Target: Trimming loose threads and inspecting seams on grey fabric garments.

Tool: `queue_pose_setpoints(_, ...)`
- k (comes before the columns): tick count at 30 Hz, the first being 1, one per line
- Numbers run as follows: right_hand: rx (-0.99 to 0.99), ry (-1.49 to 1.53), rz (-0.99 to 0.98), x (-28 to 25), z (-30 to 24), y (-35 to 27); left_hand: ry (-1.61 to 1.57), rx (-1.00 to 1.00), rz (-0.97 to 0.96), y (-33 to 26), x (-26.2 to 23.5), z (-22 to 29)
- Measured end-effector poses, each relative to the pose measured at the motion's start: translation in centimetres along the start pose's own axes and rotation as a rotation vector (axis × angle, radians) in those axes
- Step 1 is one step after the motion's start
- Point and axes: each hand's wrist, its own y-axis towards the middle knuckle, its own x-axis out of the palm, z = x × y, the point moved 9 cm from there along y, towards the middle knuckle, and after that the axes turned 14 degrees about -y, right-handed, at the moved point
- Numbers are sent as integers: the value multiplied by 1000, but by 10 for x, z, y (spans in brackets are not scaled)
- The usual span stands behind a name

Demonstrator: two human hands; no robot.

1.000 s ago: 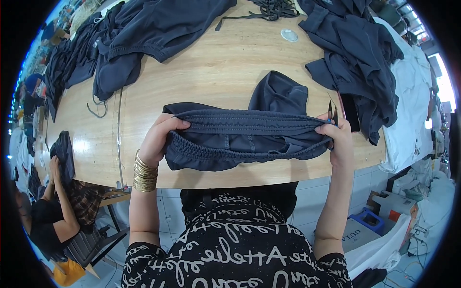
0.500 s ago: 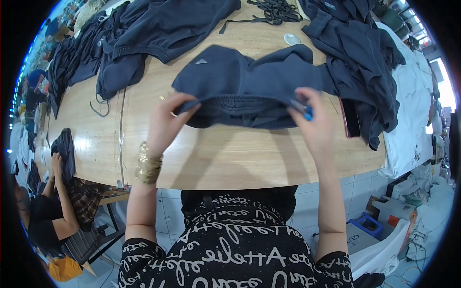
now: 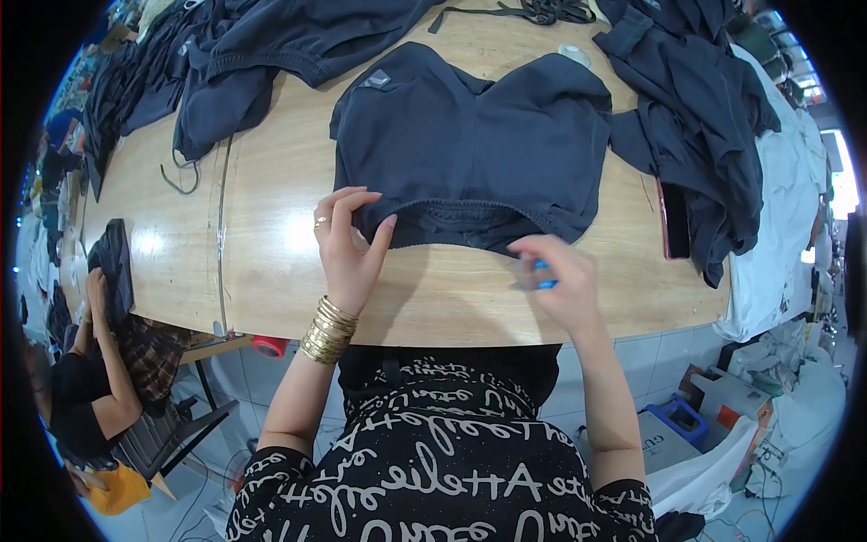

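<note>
A pair of dark navy shorts (image 3: 470, 135) lies flat on the wooden table (image 3: 271, 244), its elastic waistband toward me. My left hand (image 3: 348, 239), with gold bangles on the wrist, pinches the waistband at its left end. My right hand (image 3: 555, 280) hovers just off the waistband's right part, blurred, holding a small blue tool (image 3: 542, 275).
Heaps of dark garments lie at the back left (image 3: 235, 54) and along the right side (image 3: 704, 117). A black cord (image 3: 533, 11) lies at the far edge. A seated person (image 3: 90, 361) handles dark cloth at the table's left end. Boxes (image 3: 704, 415) stand on the floor at right.
The shorts, held stretched by the waistband between both hands, were flipped away from me and now lie spread flat. My right hand has let go of the waistband and drawn back.
</note>
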Motion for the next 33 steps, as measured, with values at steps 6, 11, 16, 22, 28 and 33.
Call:
queue_pose_setpoints(6, -190, -167, -174, 39, -21, -14, -340, -169, -132, -17, 18, 10)
queue_pose_setpoints(11, -157, -194, -150, 40, -19, -19, 77, 163, -243, -4, 36, 40)
queue_pose_setpoints(16, -123, -192, -215, 47, -12, -20, 229, 164, -421, 13, 64, 39)
queue_pose_setpoints(22, -47, -203, -246, 55, -9, -1, 171, 143, -606, 31, 87, 10)
queue_pose_setpoints(28, -46, -41, 101, 22, -7, 7, -51, -160, -553, 65, 82, 5)
queue_pose_setpoints(33, 3, -340, -207, 52, 6, 2, -27, -212, -609, 55, 98, -10)
